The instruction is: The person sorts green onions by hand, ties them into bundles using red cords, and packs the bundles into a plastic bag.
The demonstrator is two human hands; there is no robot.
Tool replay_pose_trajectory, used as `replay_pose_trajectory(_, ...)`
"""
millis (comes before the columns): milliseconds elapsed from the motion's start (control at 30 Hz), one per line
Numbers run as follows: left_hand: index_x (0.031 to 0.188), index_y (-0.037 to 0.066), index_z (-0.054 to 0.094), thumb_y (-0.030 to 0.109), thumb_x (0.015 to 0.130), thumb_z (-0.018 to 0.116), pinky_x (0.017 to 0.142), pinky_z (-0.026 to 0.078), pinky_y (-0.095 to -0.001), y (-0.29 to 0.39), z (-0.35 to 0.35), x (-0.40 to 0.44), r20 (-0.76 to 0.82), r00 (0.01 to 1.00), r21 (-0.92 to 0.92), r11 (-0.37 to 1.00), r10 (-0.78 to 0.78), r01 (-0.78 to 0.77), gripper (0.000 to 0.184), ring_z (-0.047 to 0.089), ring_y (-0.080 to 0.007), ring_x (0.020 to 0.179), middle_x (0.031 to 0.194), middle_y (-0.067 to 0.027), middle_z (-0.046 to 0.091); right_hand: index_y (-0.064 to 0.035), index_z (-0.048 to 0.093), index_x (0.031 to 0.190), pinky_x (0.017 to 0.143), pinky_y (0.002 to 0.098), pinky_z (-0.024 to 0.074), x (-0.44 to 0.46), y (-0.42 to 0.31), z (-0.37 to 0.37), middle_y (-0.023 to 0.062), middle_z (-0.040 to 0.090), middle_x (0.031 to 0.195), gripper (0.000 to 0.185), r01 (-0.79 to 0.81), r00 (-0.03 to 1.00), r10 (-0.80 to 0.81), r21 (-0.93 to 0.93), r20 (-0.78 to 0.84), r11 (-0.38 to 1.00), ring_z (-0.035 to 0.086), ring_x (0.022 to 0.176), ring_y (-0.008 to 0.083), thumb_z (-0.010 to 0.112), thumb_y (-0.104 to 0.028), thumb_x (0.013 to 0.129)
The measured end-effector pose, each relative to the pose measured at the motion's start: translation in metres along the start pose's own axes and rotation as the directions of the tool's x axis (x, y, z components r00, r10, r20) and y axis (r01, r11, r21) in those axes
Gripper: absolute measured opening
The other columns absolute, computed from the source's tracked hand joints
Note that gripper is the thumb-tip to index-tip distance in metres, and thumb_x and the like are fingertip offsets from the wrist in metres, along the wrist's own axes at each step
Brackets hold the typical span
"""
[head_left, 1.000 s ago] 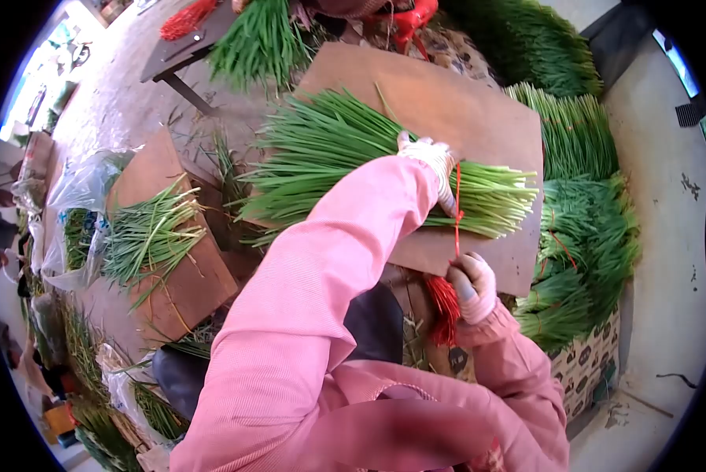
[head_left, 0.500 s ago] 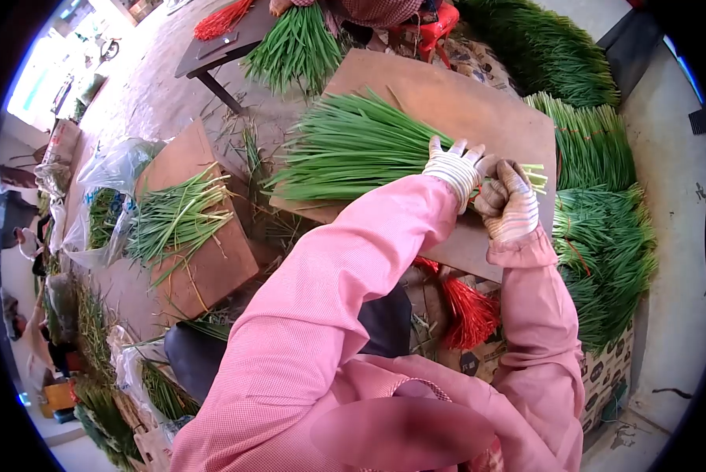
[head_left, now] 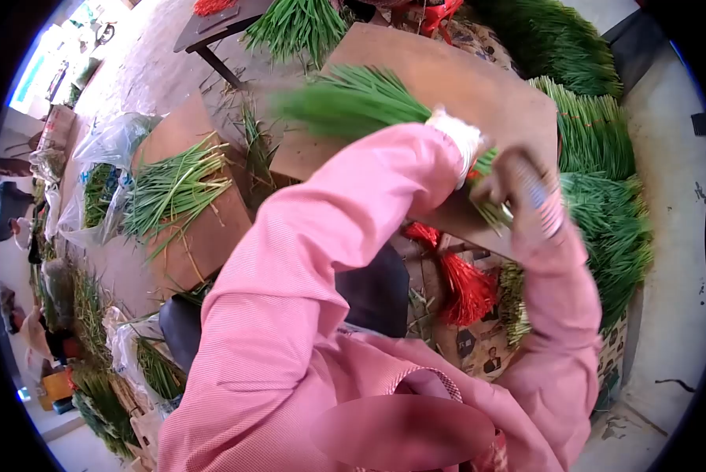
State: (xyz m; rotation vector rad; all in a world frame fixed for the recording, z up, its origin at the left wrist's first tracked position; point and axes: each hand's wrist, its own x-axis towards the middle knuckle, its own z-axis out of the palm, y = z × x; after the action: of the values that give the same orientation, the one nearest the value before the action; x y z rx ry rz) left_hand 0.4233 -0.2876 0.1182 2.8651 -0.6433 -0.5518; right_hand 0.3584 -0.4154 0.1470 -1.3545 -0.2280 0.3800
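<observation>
A bunch of garlic chives (head_left: pixel 372 98) lies slantwise over the board, its leaf tips pointing left and smeared by motion. My left hand (head_left: pixel 459 145), in a pale glove, is closed round the bunch near its stalk end. A bit of red tie shows just beyond the glove. My right hand (head_left: pixel 530 189), also gloved, is beside the cut stalk ends, and motion blurs its fingers. Whether it holds anything I cannot tell. Below the board's near edge hangs a bundle of red ties (head_left: pixel 467 289).
The brown board (head_left: pixel 439 67) is in front of me. Stacked chive bundles (head_left: pixel 597 141) line the right side. Loose chives (head_left: pixel 176 189) lie on another board at left, beside a clear plastic bag (head_left: pixel 117 149). A dark table (head_left: pixel 219 31) stands at the back.
The left hand has gone from lying spread on the chives to gripping them, and the bunch has turned, stalk ends toward me. The right hand has shifted slightly right, and the view has moved.
</observation>
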Motion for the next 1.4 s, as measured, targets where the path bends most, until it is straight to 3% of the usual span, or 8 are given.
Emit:
replay_pose_trajectory(100, 0.111, 0.018, 0.050, 0.031, 0.057, 0.070, 0.094, 0.024, -0.0500, -0.004, -0.019, -0.022, -0.040, 0.996, 0.242, 0.968, 0.077, -0.065, 0.059, 0.047, -0.0232, 0.107, 0.110, -0.0060, 0.053, -0.0033, 0.050, 0.076, 0.060, 0.0333, 0.0484, 0.037, -0.025, -0.020, 0.0040, 0.049, 0.065, 0.010, 0.191, 0.976, -0.155, 0.257, -0.153, 0.947, 0.054, 0.059, 0.0184, 0.049, -0.012, 0.079)
replay_pose_trajectory(467, 0.114, 0.017, 0.044, 0.037, 0.049, 0.076, 0.098, 0.018, -0.0489, -0.009, 0.024, -0.004, -0.240, 0.969, 0.346, 0.938, 0.067, 0.021, 0.076, 0.035, -0.0205, 0.116, 0.119, -0.0046, 0.045, 0.0030, 0.041, 0.112, 0.082, 0.0304, 0.0408, 0.083, 0.071, -0.068, 0.0161, 0.055, 0.102, 0.081, 0.063, 0.945, 0.273, -0.919, 0.180, 0.390, 0.052, 0.096, 0.0211, 0.076, -0.041, 0.053)
replay_pose_trajectory(567, 0.111, 0.016, 0.046, 0.038, 0.050, 0.074, 0.093, 0.024, -0.0501, -0.007, 0.057, -0.040, -0.568, 0.809, 0.332, 0.942, 0.151, 0.057, 0.071, 0.041, -0.0212, 0.110, 0.117, -0.0033, 0.045, 0.0023, 0.043, 0.110, 0.079, 0.0302, 0.0426, 0.079, 0.056, -0.060, 0.0145, 0.058, 0.097, 0.082, -0.144, 0.871, 0.461, -0.811, 0.167, 0.567, 0.055, 0.091, 0.0225, 0.078, -0.039, 0.048)
replay_pose_trajectory(633, 0.109, 0.015, 0.048, 0.040, 0.057, 0.072, 0.085, 0.035, -0.0465, 0.008, 0.068, -0.070, -0.137, 0.986, -0.329, 0.943, -0.099, 0.049, 0.063, 0.047, -0.0195, 0.100, 0.113, -0.0044, 0.047, 0.0016, 0.051, 0.103, 0.075, 0.0304, 0.0443, 0.087, 0.070, -0.065, 0.0134, 0.060, 0.091, 0.071, -0.057, 0.922, 0.362, -0.876, 0.138, 0.479, 0.057, 0.084, 0.0208, 0.079, -0.035, 0.048)
replay_pose_trajectory(800, 0.115, 0.010, 0.039, 0.045, 0.061, 0.070, 0.075, 0.043, -0.0354, 0.027, 0.143, -0.093, 0.286, 0.957, -0.879, -0.387, 0.040, 0.279, 0.072, 0.052, -0.0205, 0.083, 0.097, -0.0057, 0.053, 0.0001, 0.055, 0.098, 0.076, 0.0292, 0.0439, 0.055, 0.097, -0.047, 0.0111, 0.060, 0.090, 0.059, -0.171, 0.914, 0.383, -0.726, 0.136, 0.666, 0.057, 0.082, 0.0180, 0.078, -0.029, 0.052)
replay_pose_trajectory(933, 0.115, 0.008, 0.039, 0.029, 0.059, 0.077, 0.077, 0.044, -0.0358, 0.038, 0.187, -0.084, -0.291, 0.923, -0.902, -0.249, -0.252, -0.352, 0.071, 0.051, -0.0168, 0.092, 0.105, -0.0057, 0.050, 0.0057, 0.038, 0.112, 0.083, 0.0307, 0.0410, -0.024, 0.100, -0.005, 0.0136, 0.054, 0.101, 0.077, -0.243, 0.969, 0.214, -0.606, -0.121, 0.757, 0.050, 0.095, 0.0192, 0.080, -0.022, 0.053)
replay_pose_trajectory(1367, 0.124, 0.014, 0.022, 0.006, 0.057, 0.073, 0.091, 0.039, -0.0348, 0.006, 0.053, -0.093, -0.633, 0.772, -0.774, 0.057, -0.053, -0.630, 0.085, 0.043, -0.0196, 0.106, 0.121, -0.0055, 0.039, -0.0074, 0.037, 0.117, 0.086, 0.0330, 0.0417, 0.005, 0.008, 0.008, 0.0071, 0.051, 0.110, 0.080, 0.367, 0.922, -0.344, -0.111, 0.180, 0.924, 0.047, 0.102, 0.0175, 0.080, -0.004, 0.050)
replay_pose_trajectory(1400, 0.121, 0.013, 0.033, 0.033, 0.067, 0.066, 0.087, 0.041, -0.0414, 0.008, 0.033, -0.082, -0.408, 0.897, -0.799, -0.409, -0.167, -0.440, 0.066, 0.045, -0.0232, 0.102, 0.118, -0.0079, 0.043, -0.0078, 0.041, 0.115, 0.088, 0.0322, 0.0410, 0.008, -0.003, 0.011, 0.0055, 0.053, 0.109, 0.075, 0.316, 0.927, -0.319, 0.051, 0.195, 0.948, 0.048, 0.101, 0.0166, 0.079, -0.003, 0.050)
